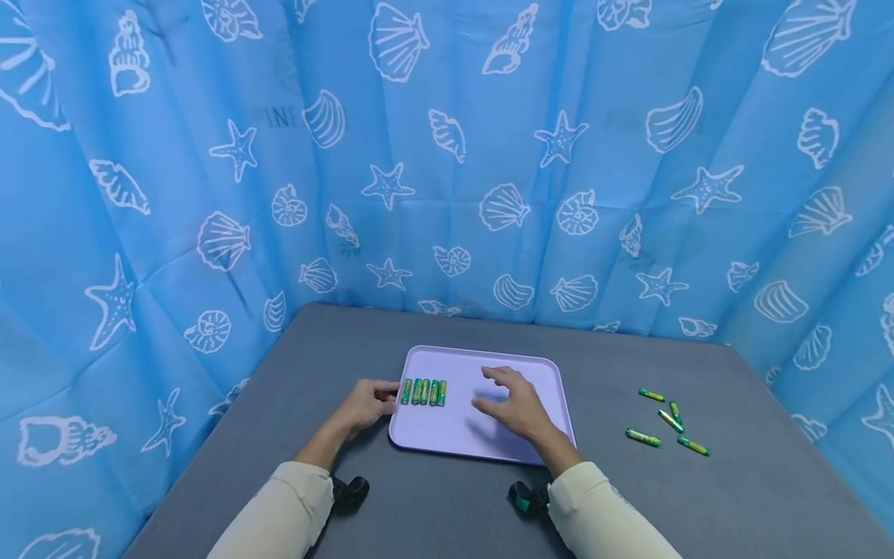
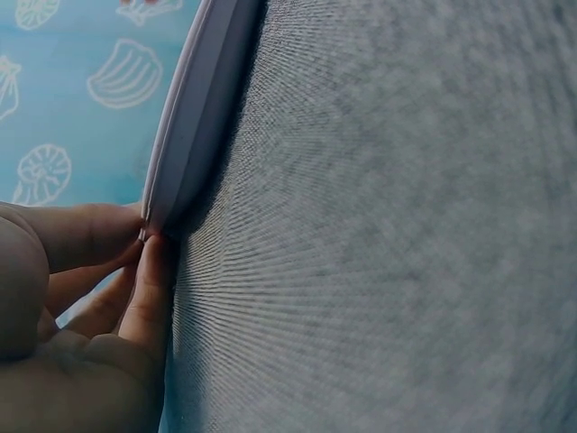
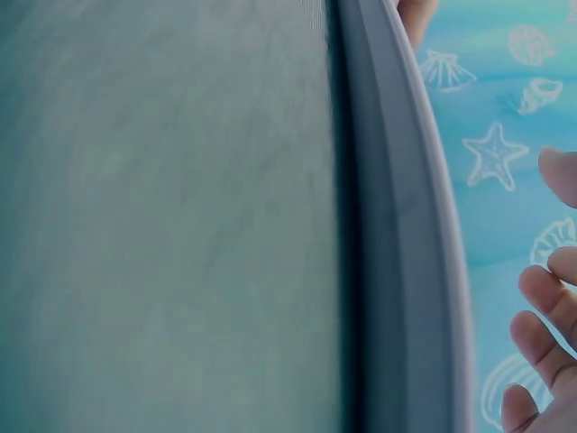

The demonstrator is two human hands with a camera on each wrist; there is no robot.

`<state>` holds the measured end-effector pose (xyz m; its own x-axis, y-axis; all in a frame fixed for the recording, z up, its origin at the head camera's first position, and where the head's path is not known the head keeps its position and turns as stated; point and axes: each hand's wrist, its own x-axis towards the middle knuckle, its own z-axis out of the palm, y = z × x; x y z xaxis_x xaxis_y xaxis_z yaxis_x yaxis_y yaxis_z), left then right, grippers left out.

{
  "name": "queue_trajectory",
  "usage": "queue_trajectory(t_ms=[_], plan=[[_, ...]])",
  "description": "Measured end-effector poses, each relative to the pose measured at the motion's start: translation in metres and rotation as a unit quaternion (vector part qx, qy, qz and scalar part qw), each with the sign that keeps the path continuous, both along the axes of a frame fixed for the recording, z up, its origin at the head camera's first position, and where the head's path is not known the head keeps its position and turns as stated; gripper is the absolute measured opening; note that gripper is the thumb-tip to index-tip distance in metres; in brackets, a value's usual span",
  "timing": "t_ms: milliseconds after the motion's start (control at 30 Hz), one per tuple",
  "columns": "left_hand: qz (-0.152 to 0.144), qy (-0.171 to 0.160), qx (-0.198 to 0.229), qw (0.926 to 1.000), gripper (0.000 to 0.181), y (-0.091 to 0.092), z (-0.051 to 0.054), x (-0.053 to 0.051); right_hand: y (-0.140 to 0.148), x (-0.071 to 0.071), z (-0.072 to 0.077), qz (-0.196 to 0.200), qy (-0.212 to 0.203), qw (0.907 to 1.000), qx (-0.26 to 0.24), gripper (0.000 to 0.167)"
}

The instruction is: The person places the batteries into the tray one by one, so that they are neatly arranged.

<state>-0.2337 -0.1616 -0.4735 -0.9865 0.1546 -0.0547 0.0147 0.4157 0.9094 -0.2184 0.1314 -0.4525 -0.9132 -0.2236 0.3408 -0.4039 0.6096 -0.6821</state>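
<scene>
Five green-and-yellow batteries (image 1: 425, 391) lie in a row at the left end of a lilac tray (image 1: 454, 435), side by side, each with its long axis running from near to far, across the tray's longer dimension. The leftmost lies slightly apart from the other four, just inside the rim. The left hand (image 1: 362, 405) is the nearer to this row: it pinches the tray's left edge, a grip that the left wrist view shows close up at the rim, and it has hold of no battery. The right hand (image 1: 518, 405) hovers over the tray's right half, thumb and fingers well parted, with nothing between them; in the right wrist view its fingertips show apart from the rim. From this hand the row lies to the left, while five loose batteries (image 1: 642, 437) lie to the right, beyond the tray's edge on the grey table (image 1: 419, 505); the right hand is the nearer to these. Axes within the loose group do not agree: some slant roughly left to right, others run more nearly from near to far. A blue curtain (image 1: 419, 221) printed with white shells and starfish hangs behind.
</scene>
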Motion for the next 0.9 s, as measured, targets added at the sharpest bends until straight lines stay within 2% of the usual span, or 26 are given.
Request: queue_trajectory(t_ms=[233, 533, 900], plan=[[-0.002, 0.002, 0.000, 1.0000, 0.041, 0.003, 0.001, 0.000, 0.026, 0.019, 0.004, -0.034, 0.009, 0.9993, -0.014, 0.058], [-0.001, 0.009, 0.006, 0.9999, 0.040, -0.002, -0.003, -0.002, 0.060, 0.039, -0.001, -0.084, 0.049, 0.9947, -0.034, 0.057], [-0.001, 0.007, 0.001, 1.0000, 0.040, 0.001, -0.001, 0.000, 0.098, 0.058, 0.001, -0.126, 0.017, 0.9918, -0.008, 0.063]])
